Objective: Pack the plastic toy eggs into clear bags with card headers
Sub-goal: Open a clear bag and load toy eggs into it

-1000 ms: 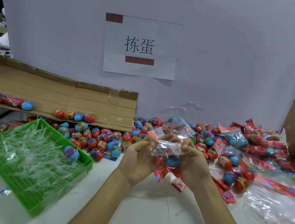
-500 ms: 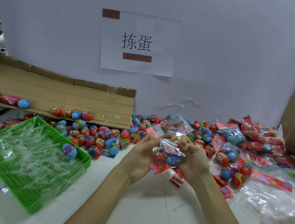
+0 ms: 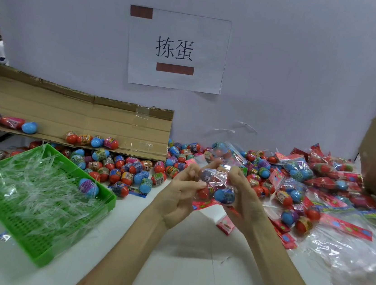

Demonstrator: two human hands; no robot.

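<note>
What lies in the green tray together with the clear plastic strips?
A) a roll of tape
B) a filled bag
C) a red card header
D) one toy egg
D: a single blue and purple toy egg rests on the clear plastic strips near the right corner of the green tray.

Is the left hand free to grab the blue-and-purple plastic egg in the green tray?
Probably not yet: the left hand pinches the clear egg-filled bag; otherwise the path to the blue-and-purple egg looks open.
</note>
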